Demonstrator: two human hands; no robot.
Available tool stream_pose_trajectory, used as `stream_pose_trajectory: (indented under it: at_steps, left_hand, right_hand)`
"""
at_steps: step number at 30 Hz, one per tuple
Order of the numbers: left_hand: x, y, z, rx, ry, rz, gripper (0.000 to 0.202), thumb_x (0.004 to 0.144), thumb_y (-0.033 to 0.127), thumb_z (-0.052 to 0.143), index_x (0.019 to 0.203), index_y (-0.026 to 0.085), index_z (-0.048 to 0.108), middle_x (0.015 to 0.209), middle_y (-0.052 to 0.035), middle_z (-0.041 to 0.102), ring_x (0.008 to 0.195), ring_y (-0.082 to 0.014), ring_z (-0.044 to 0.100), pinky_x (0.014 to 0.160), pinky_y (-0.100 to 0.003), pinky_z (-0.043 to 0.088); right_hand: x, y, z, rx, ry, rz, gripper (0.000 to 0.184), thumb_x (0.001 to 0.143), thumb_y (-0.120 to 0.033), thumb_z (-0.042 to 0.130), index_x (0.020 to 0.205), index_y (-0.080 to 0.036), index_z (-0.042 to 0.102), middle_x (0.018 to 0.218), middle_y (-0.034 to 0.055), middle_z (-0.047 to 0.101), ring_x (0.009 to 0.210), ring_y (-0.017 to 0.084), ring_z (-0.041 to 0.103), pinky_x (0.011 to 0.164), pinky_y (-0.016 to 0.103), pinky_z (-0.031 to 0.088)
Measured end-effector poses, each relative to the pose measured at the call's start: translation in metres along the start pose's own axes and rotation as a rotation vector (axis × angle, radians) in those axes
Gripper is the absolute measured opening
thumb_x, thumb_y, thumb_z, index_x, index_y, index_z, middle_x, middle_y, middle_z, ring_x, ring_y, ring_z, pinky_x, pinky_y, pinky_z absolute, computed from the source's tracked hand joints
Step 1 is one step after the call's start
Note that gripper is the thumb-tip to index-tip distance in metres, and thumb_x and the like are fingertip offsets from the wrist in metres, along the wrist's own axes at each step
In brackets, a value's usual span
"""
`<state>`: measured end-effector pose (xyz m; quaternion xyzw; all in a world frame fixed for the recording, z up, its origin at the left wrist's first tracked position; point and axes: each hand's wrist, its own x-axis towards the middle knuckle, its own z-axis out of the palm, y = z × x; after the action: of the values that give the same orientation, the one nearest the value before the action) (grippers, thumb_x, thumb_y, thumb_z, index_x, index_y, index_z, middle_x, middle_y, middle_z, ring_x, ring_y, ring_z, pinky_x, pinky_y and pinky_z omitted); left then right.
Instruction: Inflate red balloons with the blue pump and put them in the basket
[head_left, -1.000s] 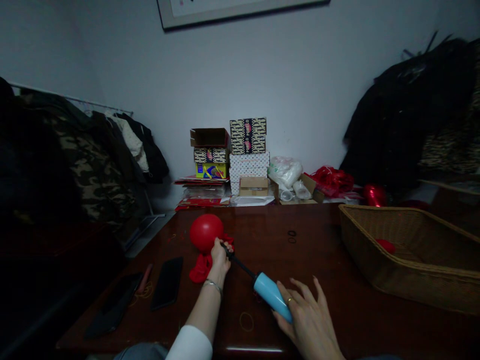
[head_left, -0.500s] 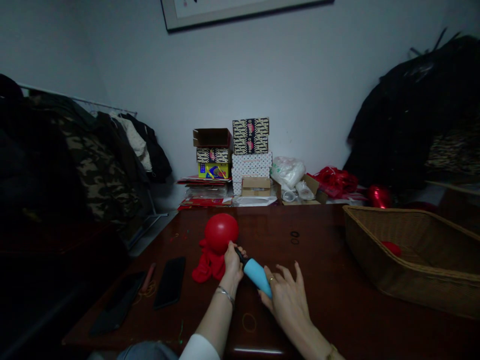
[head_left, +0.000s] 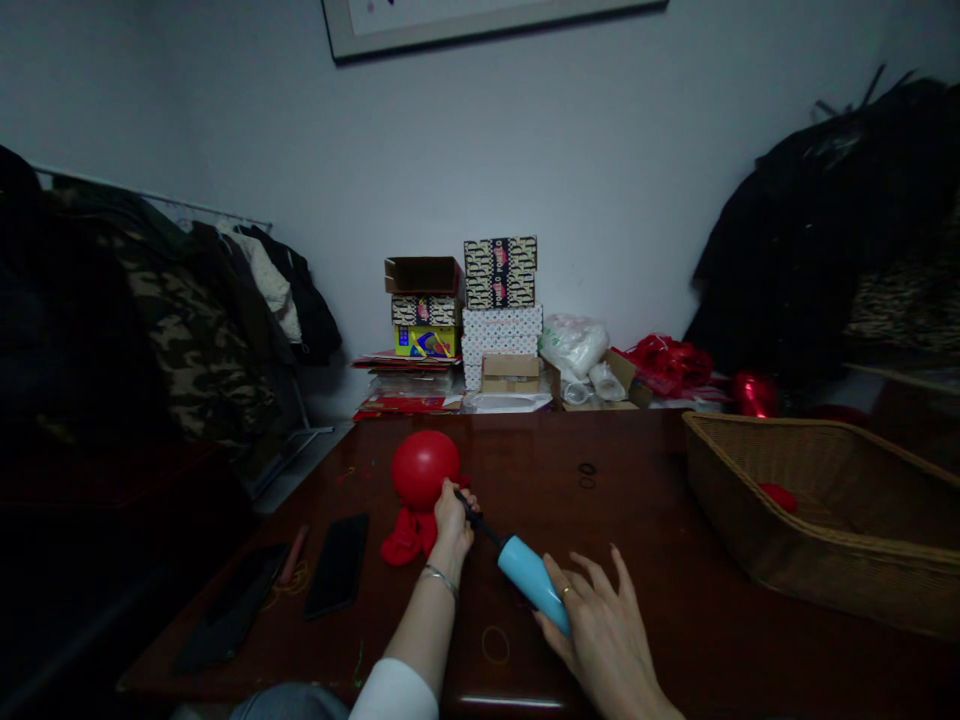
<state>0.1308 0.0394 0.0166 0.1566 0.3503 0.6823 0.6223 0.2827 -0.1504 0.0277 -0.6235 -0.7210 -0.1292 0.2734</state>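
On the tabletop (head_left: 645, 500), the left hand (head_left: 452, 512) pinches the red balloon (head_left: 421, 466). At its four o'clock, the right hand (head_left: 604, 640) grips the blue pump (head_left: 529, 580).

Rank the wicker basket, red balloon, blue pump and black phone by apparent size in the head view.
1. wicker basket, clearly largest.
2. black phone and red balloon: about alike, not ranked.
3. blue pump, slimmest, though the right hand hides its end.
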Motion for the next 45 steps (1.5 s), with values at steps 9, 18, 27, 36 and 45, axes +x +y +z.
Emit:
stream_pose_trajectory:
  at_steps: [9,18,27,36,45]
  left_hand:
    - [0.001,0.011,0.011,-0.021,-0.024,0.018,0.023,0.089,0.034,0.048,0.074,0.018,0.045,0.05,0.0053,0.041,0.037,-0.0068,0.039,0.036,-0.016,0.029]
    - [-0.009,0.021,0.015,-0.126,-0.132,-0.058,0.029,0.087,0.039,0.052,0.071,0.017,0.046,0.052,0.0043,0.04,0.04,-0.0062,0.038,0.038,-0.016,0.033]
    - [-0.029,0.001,0.021,-0.121,-0.181,-0.072,0.032,0.083,0.045,0.056,0.071,0.017,0.047,0.056,0.0012,0.049,0.045,-0.01,0.048,0.044,-0.02,0.04]
    - [-0.03,-0.001,0.021,-0.209,-0.159,-0.171,0.025,0.091,0.027,0.046,0.072,0.013,0.054,0.068,-0.0066,0.058,0.06,-0.0137,0.059,0.062,-0.027,0.052]
    - [-0.024,-0.002,0.025,-0.189,-0.094,-0.075,0.025,0.089,0.028,0.049,0.068,0.016,0.045,0.053,0.0034,0.042,0.041,-0.0075,0.04,0.039,-0.018,0.033]
  right_hand:
    - [-0.019,0.018,-0.015,-0.076,0.072,-0.116,0.05,0.08,-0.037,0.059,0.126,-0.023,0.048,0.105,0.0016,0.069,0.107,0.025,0.055,0.108,0.053,0.007]
    - [-0.012,0.014,-0.018,-0.048,0.123,-0.096,0.049,0.078,-0.038,0.061,0.124,-0.023,0.05,0.104,0.0008,0.069,0.107,0.024,0.055,0.109,0.052,0.007]
    - [0.018,-0.008,-0.009,0.005,0.063,0.047,0.043,0.076,-0.029,0.063,0.118,-0.02,0.057,0.099,0.0038,0.07,0.109,0.026,0.054,0.109,0.054,0.01]
    - [0.029,-0.013,-0.008,-0.004,0.02,0.076,0.044,0.077,-0.032,0.063,0.119,-0.02,0.057,0.1,0.0062,0.069,0.111,0.027,0.052,0.109,0.055,0.008]
    - [0.025,-0.013,-0.008,0.0,0.045,0.058,0.044,0.077,-0.032,0.062,0.119,-0.021,0.057,0.101,0.0051,0.069,0.109,0.027,0.054,0.108,0.055,0.01]
